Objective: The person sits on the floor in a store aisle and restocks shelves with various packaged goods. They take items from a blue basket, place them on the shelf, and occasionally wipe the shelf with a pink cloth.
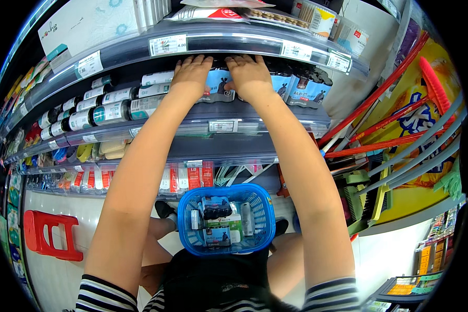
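My left hand (192, 76) grips the left part of a pack of rolled garbage bags (220, 84) on the shelf, fingers over its top and thumb at its front. My right hand (249, 74) grips the neighbouring pack, its thumb by the gap between the two; the palm hides most of that pack. Both sets of fingertips reach under the upper shelf edge. Further right stands another blue-and-black garbage bag pack (306, 87). Left of my hands lie white and teal labelled rolls (111, 111) in stacked rows.
A blue plastic basket (182, 218) holding garbage bag packs and boxes sits before my body. A red plastic stool (54, 236) stands on the floor at left. Red handles (378, 87) and green brushes (358, 202) crowd the right. The upper shelf edge (234, 43) overhangs my hands.
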The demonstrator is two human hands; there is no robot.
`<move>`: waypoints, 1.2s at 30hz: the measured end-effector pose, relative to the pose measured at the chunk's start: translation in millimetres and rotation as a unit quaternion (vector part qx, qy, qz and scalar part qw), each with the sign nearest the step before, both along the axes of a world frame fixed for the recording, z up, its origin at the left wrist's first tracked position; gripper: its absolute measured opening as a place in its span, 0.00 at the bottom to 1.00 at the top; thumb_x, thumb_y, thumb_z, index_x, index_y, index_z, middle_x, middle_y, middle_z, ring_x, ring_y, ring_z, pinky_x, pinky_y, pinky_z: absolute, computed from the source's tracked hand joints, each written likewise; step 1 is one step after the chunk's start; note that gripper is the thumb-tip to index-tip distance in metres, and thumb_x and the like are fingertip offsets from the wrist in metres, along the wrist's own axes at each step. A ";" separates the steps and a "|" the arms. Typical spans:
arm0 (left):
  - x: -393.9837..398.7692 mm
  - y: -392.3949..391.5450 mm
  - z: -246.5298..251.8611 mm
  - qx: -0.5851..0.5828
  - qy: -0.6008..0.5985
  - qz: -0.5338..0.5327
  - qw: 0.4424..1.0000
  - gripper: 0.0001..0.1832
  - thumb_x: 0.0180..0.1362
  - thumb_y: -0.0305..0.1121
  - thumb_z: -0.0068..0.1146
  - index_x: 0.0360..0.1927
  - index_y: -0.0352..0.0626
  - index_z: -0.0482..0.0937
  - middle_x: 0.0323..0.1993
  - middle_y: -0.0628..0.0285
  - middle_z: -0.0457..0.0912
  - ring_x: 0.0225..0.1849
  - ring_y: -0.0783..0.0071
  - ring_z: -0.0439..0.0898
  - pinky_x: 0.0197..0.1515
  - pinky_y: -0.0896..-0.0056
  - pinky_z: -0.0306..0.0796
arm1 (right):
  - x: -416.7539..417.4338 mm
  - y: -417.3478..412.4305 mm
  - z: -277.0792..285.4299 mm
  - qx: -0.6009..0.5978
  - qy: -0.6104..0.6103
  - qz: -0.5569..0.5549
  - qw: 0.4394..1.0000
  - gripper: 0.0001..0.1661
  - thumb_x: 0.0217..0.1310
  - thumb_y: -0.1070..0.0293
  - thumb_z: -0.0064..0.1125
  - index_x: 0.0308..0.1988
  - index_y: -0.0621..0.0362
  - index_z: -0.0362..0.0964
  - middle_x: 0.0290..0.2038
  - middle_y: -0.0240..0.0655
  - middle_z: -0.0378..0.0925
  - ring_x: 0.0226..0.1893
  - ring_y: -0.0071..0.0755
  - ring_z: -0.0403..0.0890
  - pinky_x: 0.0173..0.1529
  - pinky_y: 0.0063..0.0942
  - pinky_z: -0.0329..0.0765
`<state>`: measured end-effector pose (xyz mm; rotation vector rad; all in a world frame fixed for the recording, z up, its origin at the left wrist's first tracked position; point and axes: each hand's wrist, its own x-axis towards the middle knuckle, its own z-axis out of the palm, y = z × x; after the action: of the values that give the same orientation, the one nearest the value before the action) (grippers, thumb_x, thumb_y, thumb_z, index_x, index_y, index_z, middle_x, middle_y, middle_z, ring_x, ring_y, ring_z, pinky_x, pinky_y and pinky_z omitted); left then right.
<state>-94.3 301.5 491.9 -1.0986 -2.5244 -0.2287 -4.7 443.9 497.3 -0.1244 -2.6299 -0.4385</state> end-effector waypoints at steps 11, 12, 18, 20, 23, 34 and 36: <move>92.3 -80.1 -101.3 0.265 0.155 -0.289 0.907 0.17 0.54 0.24 0.54 0.49 0.41 0.78 0.51 0.52 0.75 0.50 0.53 0.75 0.54 0.53 0.69 | 123.6 -34.0 -110.3 -0.163 0.193 0.235 0.939 0.27 0.47 0.70 0.64 0.51 0.57 0.69 0.45 0.40 0.74 0.44 0.45 0.76 0.49 0.41 0.72; 107.5 -93.0 -136.4 0.228 0.051 -0.301 0.925 0.15 0.54 0.25 0.54 0.47 0.40 0.78 0.48 0.52 0.76 0.49 0.53 0.75 0.52 0.55 0.70 | 137.1 -39.0 -141.5 -0.213 0.141 0.221 0.941 0.24 0.48 0.70 0.63 0.48 0.57 0.71 0.43 0.40 0.75 0.41 0.45 0.77 0.46 0.40 0.73; 136.2 -140.5 -371.8 0.137 -0.741 0.116 0.647 0.21 0.62 0.41 0.56 0.55 0.41 0.73 0.44 0.58 0.77 0.41 0.68 0.75 0.44 0.64 0.71 | 177.7 -30.7 -403.7 -0.627 -0.209 -0.094 0.745 0.20 0.55 0.62 0.61 0.46 0.61 0.75 0.47 0.45 0.77 0.44 0.52 0.79 0.43 0.36 0.78; 138.4 -152.5 -447.2 0.175 -0.771 0.213 0.573 0.27 0.63 0.45 0.54 0.62 0.43 0.68 0.47 0.62 0.76 0.41 0.72 0.74 0.42 0.65 0.71 | 183.6 -36.6 -466.2 -0.686 -0.269 -0.153 0.658 0.27 0.57 0.60 0.61 0.54 0.61 0.70 0.52 0.46 0.75 0.48 0.49 0.78 0.47 0.37 0.76; 143.5 -147.9 -491.3 0.145 -0.780 0.283 0.539 0.32 0.63 0.49 0.53 0.66 0.45 0.62 0.50 0.61 0.76 0.42 0.72 0.74 0.41 0.67 0.71 | 180.3 -64.7 -488.8 -0.763 -0.281 -0.254 0.524 0.37 0.60 0.59 0.60 0.64 0.60 0.59 0.57 0.45 0.72 0.54 0.44 0.74 0.52 0.36 0.73; 147.5 -126.6 -485.9 0.224 -0.791 0.298 0.485 0.31 0.56 0.37 0.65 0.60 0.36 0.66 0.48 0.54 0.78 0.45 0.63 0.80 0.42 0.65 0.80 | 193.2 -101.5 -467.6 -0.870 -0.130 -0.314 0.358 0.30 0.57 0.53 0.64 0.55 0.52 0.67 0.46 0.35 0.73 0.44 0.35 0.73 0.48 0.36 0.70; 151.0 -134.6 -467.8 0.184 -0.804 0.244 0.509 0.33 0.55 0.36 0.66 0.61 0.36 0.65 0.49 0.54 0.77 0.46 0.64 0.80 0.43 0.65 0.79 | 202.8 -103.6 -467.8 -0.882 -0.109 -0.346 0.300 0.25 0.56 0.53 0.65 0.50 0.52 0.70 0.41 0.33 0.76 0.39 0.33 0.75 0.44 0.35 0.72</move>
<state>56.8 167.0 24.1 0.6061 -3.4791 -2.3977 198.1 340.3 29.4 -1.8328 -1.5042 2.4391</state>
